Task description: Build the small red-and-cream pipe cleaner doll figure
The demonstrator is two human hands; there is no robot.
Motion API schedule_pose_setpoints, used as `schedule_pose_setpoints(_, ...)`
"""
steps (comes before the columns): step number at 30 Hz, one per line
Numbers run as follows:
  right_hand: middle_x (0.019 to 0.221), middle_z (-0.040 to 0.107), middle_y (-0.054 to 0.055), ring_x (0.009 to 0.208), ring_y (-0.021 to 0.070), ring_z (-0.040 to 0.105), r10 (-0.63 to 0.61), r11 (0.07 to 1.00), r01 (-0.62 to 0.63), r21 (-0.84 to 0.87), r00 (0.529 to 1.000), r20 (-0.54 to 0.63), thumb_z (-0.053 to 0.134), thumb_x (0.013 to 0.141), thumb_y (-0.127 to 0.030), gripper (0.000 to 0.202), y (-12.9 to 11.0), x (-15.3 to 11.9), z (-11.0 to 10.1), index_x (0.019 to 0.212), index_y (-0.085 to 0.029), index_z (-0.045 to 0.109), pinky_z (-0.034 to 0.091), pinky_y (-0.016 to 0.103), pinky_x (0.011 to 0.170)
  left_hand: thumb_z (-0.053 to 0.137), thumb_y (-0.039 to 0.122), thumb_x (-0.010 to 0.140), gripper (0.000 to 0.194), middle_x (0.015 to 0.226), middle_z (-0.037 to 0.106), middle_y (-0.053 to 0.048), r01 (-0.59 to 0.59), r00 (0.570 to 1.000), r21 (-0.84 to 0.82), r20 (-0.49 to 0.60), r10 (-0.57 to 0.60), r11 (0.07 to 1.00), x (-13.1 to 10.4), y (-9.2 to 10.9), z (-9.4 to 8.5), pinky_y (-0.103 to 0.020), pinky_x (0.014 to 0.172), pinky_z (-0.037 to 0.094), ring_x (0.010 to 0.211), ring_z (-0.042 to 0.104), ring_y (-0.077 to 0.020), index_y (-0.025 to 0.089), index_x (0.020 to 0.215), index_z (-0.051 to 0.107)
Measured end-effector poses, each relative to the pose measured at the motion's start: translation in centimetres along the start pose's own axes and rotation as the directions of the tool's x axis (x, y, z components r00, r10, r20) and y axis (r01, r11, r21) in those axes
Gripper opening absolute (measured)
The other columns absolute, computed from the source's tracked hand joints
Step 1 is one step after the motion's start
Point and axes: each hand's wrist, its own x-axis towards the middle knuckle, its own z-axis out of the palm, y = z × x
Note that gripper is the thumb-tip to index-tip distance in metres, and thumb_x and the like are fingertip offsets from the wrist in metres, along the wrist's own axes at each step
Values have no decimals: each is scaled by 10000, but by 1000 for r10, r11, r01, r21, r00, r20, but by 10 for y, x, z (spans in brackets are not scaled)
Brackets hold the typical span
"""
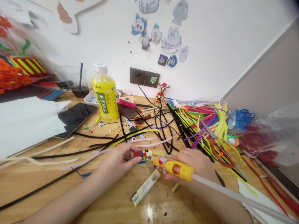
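My left hand [127, 158] pinches a small red, blue and yellow figure [142, 155] with a pale round end pointing right. My right hand [195, 165] is wrapped round a yellow glue gun [179, 169], its nozzle close to the figure's pale end; whether they touch cannot be made out. A long translucent glue stick [224, 191] runs out of the gun's back toward the lower right. Below the hands, a pale lighter-like box [146, 188] with a barcode lies on the wooden table [112, 199].
Black pipe cleaners [121, 127] cross the table behind the hands. At right are colourful pipe cleaners [219, 121] and scissors [223, 155]. Further back stand a yellow bottle [105, 96], a cup [80, 90] and a red-hatted figurine [161, 93]. A tablet [76, 118] lies left.
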Motion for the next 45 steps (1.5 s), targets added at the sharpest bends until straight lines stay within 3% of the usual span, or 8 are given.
schedule_pose_setpoints(14, 522, 466, -3, 509, 128, 433, -25, 1000, 25, -6, 999, -30, 468, 746, -621, 487, 2, -4, 0, 568, -168, 498, 264, 255, 514, 531, 351, 720, 171, 714, 610, -10, 3, 1000, -3, 10, -3, 1000, 0, 1, 0, -278, 594, 458, 650, 582, -170, 189, 772, 550)
schedule_pose_setpoints(22, 722, 552, 58, 677, 188, 483, 104, 991, -115, -60, 980, -171, 527, 787, -383, 217, 31, -1, -6, 763, -167, 533, 360, 291, 611, 531, 371, 719, 203, 673, 617, -1, 33, 999, -52, -12, -34, 998, -2, 7, -1, -268, 553, 447, 608, 570, -165, 190, 799, 576)
schedule_pose_setpoints(27, 836, 533, 110, 792, 252, 453, 193, 946, -197, -258, 980, -42, 485, 771, -193, 98, 64, -3, 16, 851, -151, 524, 376, 376, 703, 523, 360, 721, 235, 754, 638, -14, 58, 998, -187, 1, -59, 981, -3, 11, -2, -279, 617, 472, 691, 591, -174, 186, 869, 577)
schedule_pose_setpoints(31, 989, 496, 112, 917, 258, 441, 213, 977, -212, -39, 976, 48, 499, 688, -123, 296, 75, -7, 30, 981, -165, 485, 394, 407, 779, 519, 354, 716, 275, 779, 630, -24, 63, 998, -229, 12, -62, 971, -2, 9, -1, -302, 664, 475, 730, 591, -183, 170, 914, 566)
schedule_pose_setpoints(34, 1081, 464, 86, 1027, 246, 422, 183, 964, -192, 185, 981, 66, 470, 648, -86, 392, 66, -3, 21, 1021, -206, 472, 382, 417, 850, 508, 357, 724, 283, 776, 637, -28, 50, 999, -204, 10, -49, 978, -1, 6, 0, -310, 664, 474, 729, 592, -190, 171, 925, 577)
schedule_pose_setpoints(38, 1017, 529, 58, 994, 201, 456, 75, 933, -81, 350, 997, 29, 429, 761, -67, 236, 36, 8, 10, 908, -213, 542, 380, 378, 849, 502, 336, 731, 275, 826, 662, -41, 9, 1000, -172, 4, -8, 985, -1, 8, 0, -323, 702, 471, 769, 597, -202, 176, 930, 603)
schedule_pose_setpoints(41, 895, 589, 24, 882, 187, 469, -154, 952, 109, 285, 978, 142, 551, 792, -173, 69, 12, 14, 18, 832, -211, 593, 377, 352, 798, 506, 312, 728, 270, 882, 669, -44, -34, 999, -170, -15, 32, 985, -1, 9, 0, -332, 740, 466, 804, 598, -206, 183, 941, 611)
schedule_pose_setpoints(45, 813, 602, 6, 807, 174, 453, -220, 967, 194, 168, 964, 152, 610, 770, -209, 20, -3, 15, 35, 786, -211, 622, 360, 331, 741, 500, 306, 728, 257, 830, 661, -44, -40, 999, -129, -21, 38, 991, 0, 7, 1, -329, 705, 470, 761, 598, -203, 175, 921, 609)
